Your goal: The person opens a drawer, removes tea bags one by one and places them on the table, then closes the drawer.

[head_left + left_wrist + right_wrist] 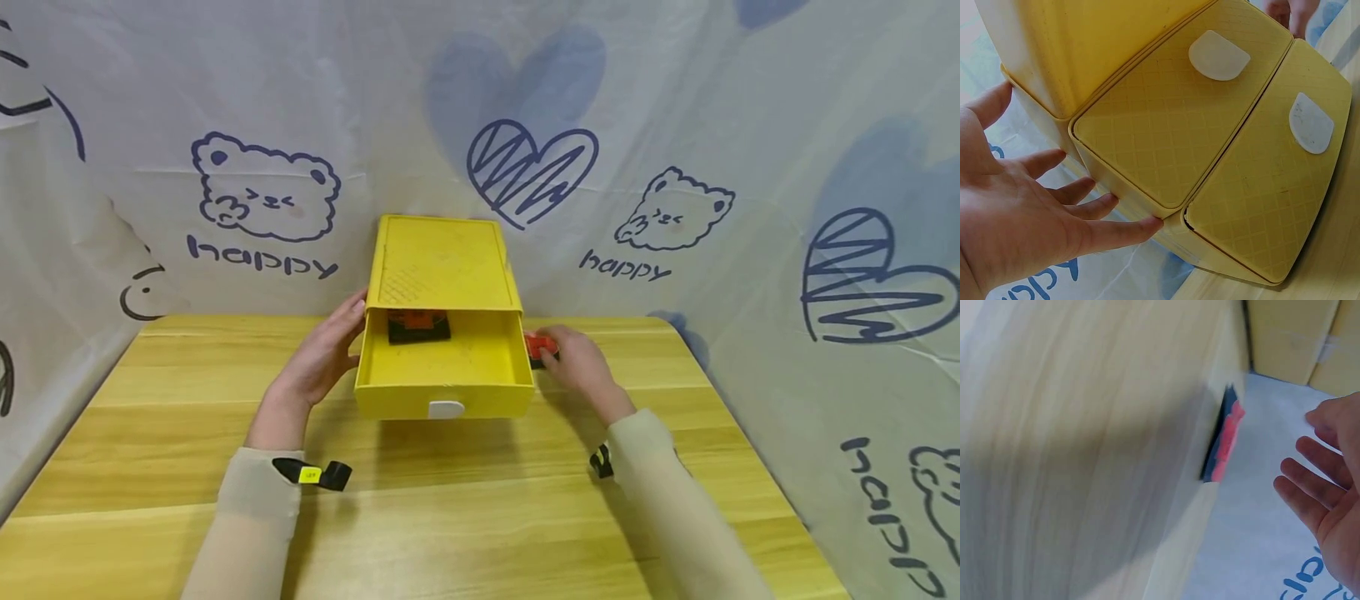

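Observation:
A yellow drawer unit (446, 262) stands on the table with its top drawer (442, 402) pulled out. Inside that drawer lies a flat black-and-red piece (418, 336), its back part shaded by the unit's top. My left hand (318, 358) rests on the unit's left side, its fingers spread and fairly straight in the left wrist view. To the right of the unit, a second black-and-red flat piece (1224, 440) lies on the table. Near it is my right hand (1335, 500), fingers loosely bent and apart from the piece in the right wrist view.
Two closed lower drawers with white handles (1219, 55) sit beneath the pulled-out one. The wooden table (450, 517) extends toward me. Behind and beside it hangs a white cloth (405, 100) printed with bears and hearts.

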`<act>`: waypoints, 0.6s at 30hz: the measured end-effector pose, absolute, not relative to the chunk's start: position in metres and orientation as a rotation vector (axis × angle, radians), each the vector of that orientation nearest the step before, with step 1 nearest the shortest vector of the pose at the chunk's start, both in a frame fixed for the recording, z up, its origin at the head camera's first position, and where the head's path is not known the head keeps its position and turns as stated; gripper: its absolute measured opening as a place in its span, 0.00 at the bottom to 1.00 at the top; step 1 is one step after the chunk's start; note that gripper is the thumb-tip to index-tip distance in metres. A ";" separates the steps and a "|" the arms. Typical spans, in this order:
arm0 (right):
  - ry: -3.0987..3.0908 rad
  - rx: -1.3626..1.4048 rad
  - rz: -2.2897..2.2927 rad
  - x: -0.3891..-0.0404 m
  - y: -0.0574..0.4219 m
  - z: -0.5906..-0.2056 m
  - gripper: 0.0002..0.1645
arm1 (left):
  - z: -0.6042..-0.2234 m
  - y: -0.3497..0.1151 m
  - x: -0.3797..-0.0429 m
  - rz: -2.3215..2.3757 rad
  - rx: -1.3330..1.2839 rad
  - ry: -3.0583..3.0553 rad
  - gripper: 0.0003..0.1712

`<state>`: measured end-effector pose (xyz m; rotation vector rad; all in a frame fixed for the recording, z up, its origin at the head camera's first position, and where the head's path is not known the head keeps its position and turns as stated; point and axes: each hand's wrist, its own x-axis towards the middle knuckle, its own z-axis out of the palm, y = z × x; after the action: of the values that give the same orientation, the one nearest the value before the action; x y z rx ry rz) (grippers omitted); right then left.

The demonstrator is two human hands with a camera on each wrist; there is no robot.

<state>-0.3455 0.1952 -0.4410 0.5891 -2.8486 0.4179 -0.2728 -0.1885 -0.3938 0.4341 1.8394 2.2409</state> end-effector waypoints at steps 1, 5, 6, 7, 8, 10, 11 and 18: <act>-2.830 0.580 0.433 -0.344 0.194 -0.439 0.22 | -0.394 -0.189 -0.273 2.242 0.433 1.838 0.31; -2.745 0.553 0.496 -0.337 0.192 -0.430 0.22 | -0.394 -0.189 -0.273 2.239 0.435 1.839 0.32; -2.719 0.553 0.503 -0.335 0.191 -0.427 0.22 | -0.394 -0.189 -0.273 2.238 0.436 1.843 0.32; -2.690 0.559 0.517 -0.334 0.190 -0.424 0.22 | -0.395 -0.189 -0.273 2.239 0.436 1.844 0.32; -2.659 0.564 0.527 -0.332 0.189 -0.422 0.21 | -0.395 -0.189 -0.273 2.240 0.437 1.846 0.32; -2.590 0.585 0.544 -0.328 0.187 -0.416 0.21 | -0.395 -0.189 -0.273 2.242 0.437 1.846 0.31; -2.550 0.598 0.553 -0.327 0.185 -0.414 0.22 | -0.395 -0.188 -0.273 2.244 0.437 1.846 0.31; -2.304 0.685 0.571 -0.317 0.176 -0.392 0.21 | -0.395 -0.188 -0.273 2.247 0.435 1.842 0.31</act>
<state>-0.3170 0.1762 -0.3919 0.6850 -2.3040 0.5715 -0.2727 -0.1884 -0.3949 0.4346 1.8419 2.2472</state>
